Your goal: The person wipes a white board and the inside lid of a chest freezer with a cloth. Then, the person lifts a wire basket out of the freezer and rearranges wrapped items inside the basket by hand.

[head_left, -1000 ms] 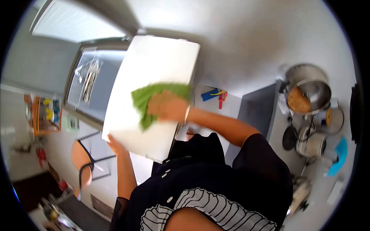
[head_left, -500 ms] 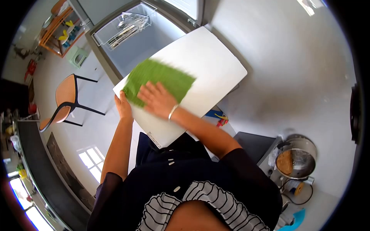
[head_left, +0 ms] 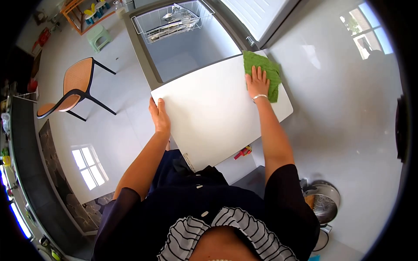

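Observation:
A large white panel lies in front of me, its far edge along the rim of an open chest freezer. My left hand holds the panel's left edge, with the thumb on top and the fingers around the side. My right hand lies flat, fingers spread, on a green cloth near the panel's far right corner. Part of the cloth reaches past the panel's edge. In the freezer hangs a white wire basket with silvery packages in it.
On the left stand a chair with black legs and a green stool. A raised white lid is behind the freezer. At the lower right are a metal pot and a red object.
My right hand and the green cloth have moved from the panel's left part to its far right corner. My left hand still holds the left edge. The view has turned.

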The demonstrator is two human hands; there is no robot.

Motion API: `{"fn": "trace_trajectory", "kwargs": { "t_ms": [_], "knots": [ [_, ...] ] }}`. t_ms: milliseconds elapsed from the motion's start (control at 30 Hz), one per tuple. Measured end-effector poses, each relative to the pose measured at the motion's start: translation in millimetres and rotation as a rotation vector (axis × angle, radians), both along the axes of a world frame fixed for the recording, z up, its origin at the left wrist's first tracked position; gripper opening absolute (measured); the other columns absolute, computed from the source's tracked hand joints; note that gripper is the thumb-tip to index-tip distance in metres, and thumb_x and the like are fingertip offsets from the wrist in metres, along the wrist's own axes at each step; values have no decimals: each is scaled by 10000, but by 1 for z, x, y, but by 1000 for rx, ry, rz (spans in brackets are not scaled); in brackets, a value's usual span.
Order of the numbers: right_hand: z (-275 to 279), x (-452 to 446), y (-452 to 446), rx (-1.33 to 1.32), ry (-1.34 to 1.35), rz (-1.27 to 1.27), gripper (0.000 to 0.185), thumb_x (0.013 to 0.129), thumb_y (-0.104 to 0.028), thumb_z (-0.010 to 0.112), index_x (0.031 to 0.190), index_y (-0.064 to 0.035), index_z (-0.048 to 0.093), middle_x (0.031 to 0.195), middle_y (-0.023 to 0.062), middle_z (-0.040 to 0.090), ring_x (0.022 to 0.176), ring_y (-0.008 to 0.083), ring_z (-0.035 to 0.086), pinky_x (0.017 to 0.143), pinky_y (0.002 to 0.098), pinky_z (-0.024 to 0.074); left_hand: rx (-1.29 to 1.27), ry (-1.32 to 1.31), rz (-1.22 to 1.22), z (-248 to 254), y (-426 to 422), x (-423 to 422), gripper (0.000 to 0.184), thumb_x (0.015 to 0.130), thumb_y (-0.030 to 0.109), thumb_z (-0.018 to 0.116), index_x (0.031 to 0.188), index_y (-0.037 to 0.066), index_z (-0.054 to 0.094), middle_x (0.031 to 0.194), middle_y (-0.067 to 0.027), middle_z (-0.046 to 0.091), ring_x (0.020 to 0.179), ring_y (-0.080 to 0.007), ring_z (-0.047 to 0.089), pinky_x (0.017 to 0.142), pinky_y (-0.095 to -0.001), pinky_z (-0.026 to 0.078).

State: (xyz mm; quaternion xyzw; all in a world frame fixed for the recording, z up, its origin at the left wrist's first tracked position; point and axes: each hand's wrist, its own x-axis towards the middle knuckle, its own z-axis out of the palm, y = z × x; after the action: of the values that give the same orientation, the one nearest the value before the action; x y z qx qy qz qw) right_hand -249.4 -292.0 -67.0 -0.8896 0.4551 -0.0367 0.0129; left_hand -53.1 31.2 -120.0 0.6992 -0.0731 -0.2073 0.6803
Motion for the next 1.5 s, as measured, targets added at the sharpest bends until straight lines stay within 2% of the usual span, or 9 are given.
{"fn": "trace_trajectory", "kwargs": {
  "t_ms": [67, 167, 300, 400, 767, 900, 1000, 1233, 1500],
  "knots": [
    [-1, 39, 20, -34, 62, 47, 635, 1028, -479, 301, 1557, -129, 278, 1632, 113, 232, 1503, 351, 183, 1198, 547, 172, 54, 11, 23, 14, 0, -5, 625, 1036, 396, 453, 1508, 11, 317, 1493, -193, 322, 1381, -319, 346, 1140, -408, 301],
    [0, 89, 98, 5, -163, 391, 596, 988, -357, 482, 1497, -71, 366, 1584, 148, 315, 1478, 360, 244, 1177, 553, 210, 13, 24, 45, 12, -2, -7, 628, 1036, 397, 447, 1513, 11, 310, 1497, -202, 314, 1377, -327, 351, 1140, -412, 302],
    [14, 122, 215, -38, -98, 795, 563, 1003, -378, 435, 1485, -88, 419, 1587, 110, 336, 1489, 317, 244, 1198, 530, 179, -48, -42, -38, 2, 4, -2, 576, 1048, 327, 423, 1504, -7, 315, 1476, -210, 352, 1357, -325, 377, 1130, -415, 312],
    [6, 121, 212, 168, -286, 847, 514, 1026, -393, 414, 1485, -161, 437, 1571, 52, 374, 1484, 254, 263, 1208, 489, 184, -108, 8, -80, -15, 9, 2, 576, 1054, 314, 420, 1513, -11, 295, 1471, -197, 375, 1351, -308, 385, 1123, -393, 327],
    [2, 98, 5, -54, 3, 284, 554, 1041, -480, 269, 1495, -199, 416, 1573, 86, 371, 1482, 296, 263, 1204, 504, 195, -2, 75, -33, 14, 7, -8, 689, 1047, 473, 410, 1533, 8, 259, 1523, -172, 279, 1375, -308, 360, 1126, -405, 332],
    [-3, 44, -75, 9, 19, 20, 587, 1035, -536, 240, 1564, -284, 278, 1654, 53, 186, 1526, 285, 139, 1219, 512, 146, 86, 1, -61, 13, 9, -6, 685, 1048, 476, 395, 1526, 1, 270, 1506, -175, 299, 1364, -311, 368, 1129, -401, 321],
    [-4, -8, -90, 11, 2, -132, 633, 1011, -596, 246, 1571, -300, 251, 1661, 32, 161, 1527, 283, 133, 1223, 500, 127, 101, -27, -63, 10, 9, -5, 669, 1051, 458, 392, 1520, -5, 280, 1494, -180, 319, 1361, -312, 370, 1133, -398, 311],
    [-9, -111, -36, -14, -3, -283, 654, 1010, -586, 296, 1576, -262, 247, 1643, 77, 218, 1511, 318, 172, 1209, 522, 144, 53, -56, -3, 1, 6, -4, 604, 1056, 375, 420, 1501, -17, 307, 1484, -186, 340, 1359, -309, 373, 1131, -393, 312],
    [-2, -130, 124, -74, -54, -41, 631, 998, -436, 470, 1540, -138, 344, 1596, 189, 286, 1465, 414, 249, 1179, 574, 183, 40, -113, -17, -3, 5, -2, 568, 1050, 348, 427, 1476, -21, 353, 1462, -198, 359, 1329, -314, 400, 1118, -395, 324]
  ]
}}
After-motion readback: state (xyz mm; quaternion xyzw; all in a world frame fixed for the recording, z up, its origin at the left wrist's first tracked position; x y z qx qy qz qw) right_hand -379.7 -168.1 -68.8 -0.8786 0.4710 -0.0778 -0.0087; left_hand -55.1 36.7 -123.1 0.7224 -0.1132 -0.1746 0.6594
